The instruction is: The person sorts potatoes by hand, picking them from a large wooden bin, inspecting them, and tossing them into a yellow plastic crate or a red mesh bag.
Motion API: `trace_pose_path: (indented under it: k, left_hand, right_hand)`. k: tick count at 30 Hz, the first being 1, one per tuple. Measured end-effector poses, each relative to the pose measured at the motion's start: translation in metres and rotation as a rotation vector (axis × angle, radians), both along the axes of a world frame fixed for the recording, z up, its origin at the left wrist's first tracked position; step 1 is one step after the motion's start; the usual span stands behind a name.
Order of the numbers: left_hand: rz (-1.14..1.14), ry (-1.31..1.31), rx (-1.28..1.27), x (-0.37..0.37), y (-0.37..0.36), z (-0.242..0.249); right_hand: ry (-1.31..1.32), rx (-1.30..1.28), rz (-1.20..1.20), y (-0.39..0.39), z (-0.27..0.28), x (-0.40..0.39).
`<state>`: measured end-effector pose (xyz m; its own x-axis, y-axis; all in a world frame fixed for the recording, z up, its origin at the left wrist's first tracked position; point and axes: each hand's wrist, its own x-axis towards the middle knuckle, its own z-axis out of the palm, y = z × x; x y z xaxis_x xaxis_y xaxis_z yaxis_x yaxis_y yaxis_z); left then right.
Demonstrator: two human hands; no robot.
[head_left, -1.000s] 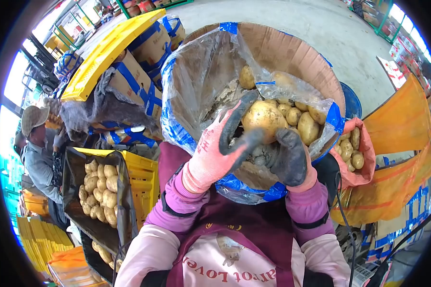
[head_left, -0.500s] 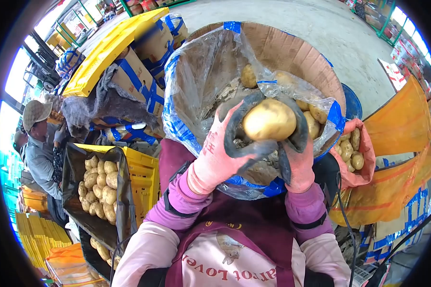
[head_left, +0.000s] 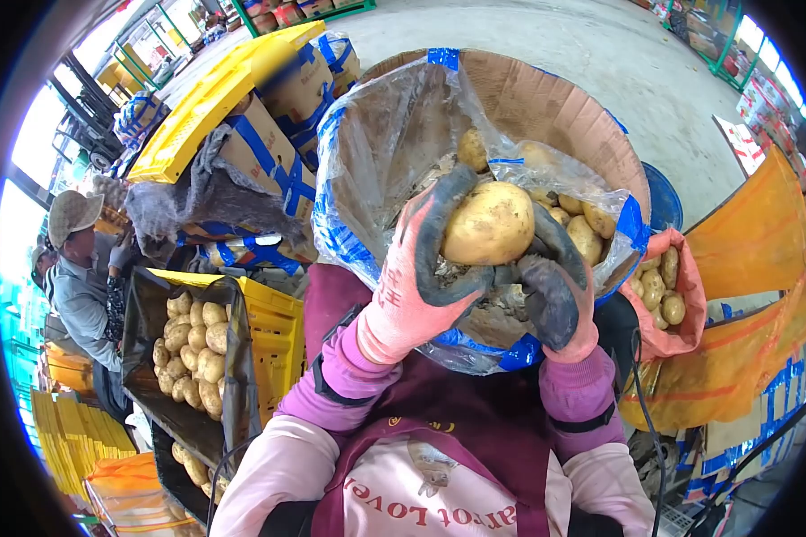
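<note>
A large yellow potato (head_left: 493,224) with specks of dirt is held up over the lined round bin (head_left: 546,88). My left hand (head_left: 414,268), in a pink glove with a dark coated palm, wraps round its left side and underside. On the potato's right side, my right hand (head_left: 560,291) in a matching glove is closed, with its upper fingers against the skin and the others curled below. Several potatoes (head_left: 585,240) lie inside the bin, partly under clear plastic film (head_left: 385,125). Blue tape fixes the film to the rim.
At left, a yellow crate (head_left: 273,336) with a dark liner holds several potatoes. A pink sack (head_left: 691,300) of potatoes stands at right, near a blue tub (head_left: 661,197) and orange mesh (head_left: 743,233). A person (head_left: 85,277) in grey works at far left.
The potato has turned in my grasp and shifted slightly left. My right hand's fingers have curled and slid lower along its side. The camera view has shifted a little.
</note>
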<state>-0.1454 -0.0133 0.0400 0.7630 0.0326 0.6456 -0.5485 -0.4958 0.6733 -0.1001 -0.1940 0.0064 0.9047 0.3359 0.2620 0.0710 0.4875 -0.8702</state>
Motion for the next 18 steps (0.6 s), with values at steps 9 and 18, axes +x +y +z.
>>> trace_pose_path:
  k: [9,18]
  left_hand:
    - [-0.192,0.216,-0.514,-0.022,0.018,-0.002]
    - [0.107,-0.175,-1.190,-0.139,0.179,0.004]
  right_hand:
    - [-0.878,-0.715,-0.368,-0.014,0.005,0.010]
    - [-1.334,-0.922,-0.531,-0.040,-0.001,0.027]
